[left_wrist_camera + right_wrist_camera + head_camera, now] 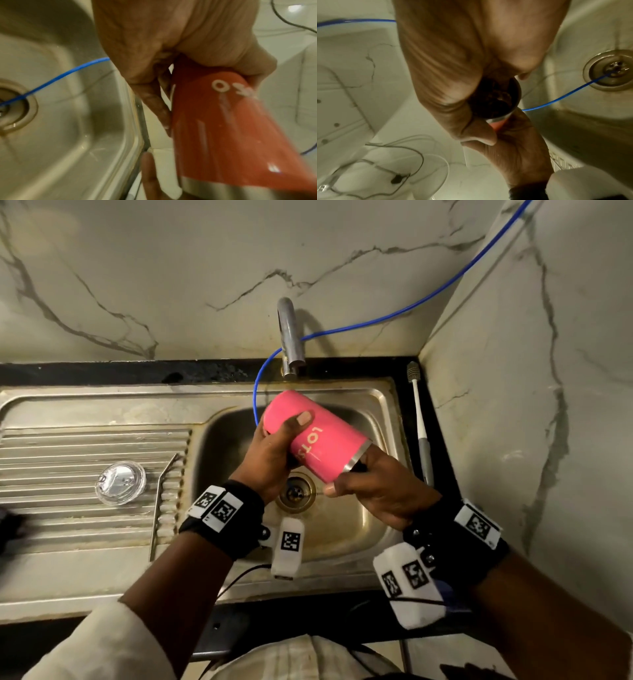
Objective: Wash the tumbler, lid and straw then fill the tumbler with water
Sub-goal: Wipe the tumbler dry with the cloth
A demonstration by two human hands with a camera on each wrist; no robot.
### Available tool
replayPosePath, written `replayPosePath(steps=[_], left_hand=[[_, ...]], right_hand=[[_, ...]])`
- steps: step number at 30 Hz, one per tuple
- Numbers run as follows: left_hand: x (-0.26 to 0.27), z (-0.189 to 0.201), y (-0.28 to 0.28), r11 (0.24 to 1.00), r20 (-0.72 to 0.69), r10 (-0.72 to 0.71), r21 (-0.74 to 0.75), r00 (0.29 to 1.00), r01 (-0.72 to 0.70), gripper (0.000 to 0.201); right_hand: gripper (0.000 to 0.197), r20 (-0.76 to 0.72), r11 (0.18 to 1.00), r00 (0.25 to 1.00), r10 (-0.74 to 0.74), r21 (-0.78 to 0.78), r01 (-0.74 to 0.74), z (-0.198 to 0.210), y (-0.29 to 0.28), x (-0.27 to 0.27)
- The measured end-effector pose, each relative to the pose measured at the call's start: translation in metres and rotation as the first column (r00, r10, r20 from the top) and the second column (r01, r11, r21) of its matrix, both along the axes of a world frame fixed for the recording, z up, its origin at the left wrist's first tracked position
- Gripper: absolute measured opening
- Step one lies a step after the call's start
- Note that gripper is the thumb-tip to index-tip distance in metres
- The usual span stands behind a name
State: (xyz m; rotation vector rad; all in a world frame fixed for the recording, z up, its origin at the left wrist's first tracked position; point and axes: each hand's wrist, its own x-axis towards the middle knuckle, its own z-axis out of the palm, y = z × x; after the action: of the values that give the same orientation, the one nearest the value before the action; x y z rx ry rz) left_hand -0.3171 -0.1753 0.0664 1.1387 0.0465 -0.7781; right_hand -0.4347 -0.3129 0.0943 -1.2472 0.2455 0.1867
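**Tumbler's lying sideways over the basin, mouth pointing at the right hand**

So the pink tumbler (pixel 318 438) is held above the sink (pixel 383 402), tipped way over. Its long axis runs from the closed base, up near the tap (pixel 290 337), down to the steel-rimmed mouth, which points toward the person's right. The left hand (pixel 270 453) is wrapped around the base half, thumb across the pink wall. The right hand (pixel 373 491) is at the mouth end: thumb pressed along the outside by the rim, and the right wrist view shows fingers tucked into the dark opening. So both hands have a closed hold on it, and the right one is the nearer to the opening. My guess is it's scrubbing the inside by hand.

No water visibly running from the tap. To rinse or fill, the mouth has to swing up and back under the spout, so that's the turn to watch for.

Around it: a blue tube (pixel 257 392) drops from the wall past the tap into the drain (pixel 296 491), right next to the tumbler, and could snag. The clear lid (pixel 120 482) and the bent metal straw (pixel 161 501) sit on the draining board, well apart from the hands. A brush (pixel 419 419) lies along the right edge of the sink.
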Motion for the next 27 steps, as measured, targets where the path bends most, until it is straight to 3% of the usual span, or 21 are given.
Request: replayPosePath(steps=[2, 4, 6, 7, 8, 9, 10, 11, 12, 14, 15, 16, 17, 18, 19, 20, 21, 23, 25, 27], left_hand=[[0.002, 0.000, 0.001, 0.999, 0.008, -0.048, -0.008, 0.999, 0.048, 0.076], [0.002, 0.001, 0.000, 0.996, -0.002, -0.087, 0.026, 0.996, 0.087, 0.081], [-0.002, 0.003, -0.002, 0.996, -0.027, -0.061, 0.067, 0.998, 0.063, 0.077], [-0.004, 0.002, -0.003, 0.997, -0.044, -0.031, 0.070, 0.999, 0.034, 0.080], [-0.008, 0.000, -0.005, 0.999, -0.069, 0.003, 0.053, 0.998, 0.000, 0.088], [-0.012, -0.001, -0.008, 0.999, -0.102, 0.039, 0.028, 0.994, -0.036, 0.094], [-0.016, -0.001, -0.011, 0.997, -0.133, 0.079, 0.015, 0.988, -0.077, 0.092], [-0.018, -0.001, -0.014, 0.992, -0.147, 0.122, 0.031, 0.982, -0.119, 0.085], [-0.019, -0.001, -0.016, 0.987, -0.144, 0.156, 0.065, 0.977, -0.147, 0.079], [-0.018, 0.000, -0.021, 0.984, -0.123, 0.157, 0.100, 0.980, -0.145, 0.083], [-0.017, 0.001, -0.023, 0.988, -0.114, 0.134, 0.087, 0.984, -0.124, 0.086], [-0.016, 0.003, -0.024, 0.993, -0.097, 0.111, 0.058, 0.989, -0.105, 0.086], [-0.015, 0.005, -0.023, 0.996, -0.077, 0.086, 0.027, 0.993, -0.084, 0.081], [-0.014, 0.006, -0.022, 0.998, -0.060, 0.057, -0.004, 0.997, -0.058, 0.075], [-0.014, 0.007, -0.020, 0.999, -0.049, 0.021, -0.040, 0.999, -0.023, 0.068], [-0.014, 0.008, -0.018, 0.997, -0.042, -0.018, -0.072, 0.999, 0.015, 0.068], [-0.015, 0.007, -0.015, 0.993, -0.038, -0.067, -0.101, 0.997, 0.063, 0.074], [-0.014, 0.007, -0.013, 0.975, -0.035, -0.160, -0.161, 0.986, 0.153, 0.077], [-0.014, 0.011, -0.013, 0.973, -0.040, -0.170, -0.162, 0.985, 0.162, 0.076], [-0.015, 0.013, -0.016, 0.996, -0.039, -0.080, -0.040, 0.996, 0.079, 0.101]], right_hand=[[0.058, 0.018, 0.995, 1.000, 0.006, -0.097, -0.004, -0.003, 0.003, -0.001], [0.050, 0.089, 0.955, 0.993, -0.079, -0.281, 0.101, -0.009, 0.009, -0.002], [0.046, 0.295, 0.835, 0.950, -0.103, -0.493, 0.243, -0.018, 0.010, -0.006], [0.042, 0.434, 0.668, 0.901, -0.013, -0.667, 0.331, -0.028, 0.005, -0.007], [0.043, 0.487, 0.418, 0.857, 0.168, -0.823, 0.385, -0.040, -0.002, -0.008], [0.049, 0.454, 0.180, 0.833, 0.315, -0.891, 0.417, -0.052, -0.009, -0.009], [0.053, 0.377, 0.037, 0.840, 0.391, -0.918, 0.395, -0.062, -0.014, -0.010], [0.054, 0.329, -0.015, 0.851, 0.410, -0.930, 0.367, -0.068, -0.017, -0.010], [0.053, 0.307, -0.017, 0.863, 0.403, -0.940, 0.342, -0.070, -0.016, -0.010], [0.051, 0.351, 0.066, 0.870, 0.346, -0.934, 0.351, -0.072, -0.007, -0.010], [0.049, 0.403, 0.168, 0.869, 0.286, -0.914, 0.368, -0.071, 0.002, -0.012], [0.046, 0.427, 0.352, 0.886, 0.180, -0.869, 0.348, -0.061, 0.011, -0.014], [0.041, 0.384, 0.588, 0.922, 0.056, -0.759, 0.281, -0.048, 0.017, -0.015], [0.039, 0.273, 0.794, 0.961, -0.038, -0.576, 0.195, -0.034, 0.022, -0.016], [0.040, 0.160, 0.938, 0.985, -0.071, -0.326, 0.120, -0.022, 0.024, -0.017], [0.040, 0.085, 0.993, 0.992, -0.089, -0.074, 0.095, -0.016, 0.023, -0.019], [0.041, 0.027, 0.989, 0.995, -0.099, 0.112, 0.095, -0.013, 0.019, -0.022], [0.039, -0.024, 0.967, 0.995, -0.100, 0.233, 0.103, -0.012, 0.018, -0.025], [0.035, -0.001, 0.988, 0.991, -0.133, 0.076, 0.133, -0.016, 0.024, -0.024], [0.045, 0.130, 0.955, 0.972, -0.194, -0.203, 0.217, -0.027, 0.023, -0.021]])
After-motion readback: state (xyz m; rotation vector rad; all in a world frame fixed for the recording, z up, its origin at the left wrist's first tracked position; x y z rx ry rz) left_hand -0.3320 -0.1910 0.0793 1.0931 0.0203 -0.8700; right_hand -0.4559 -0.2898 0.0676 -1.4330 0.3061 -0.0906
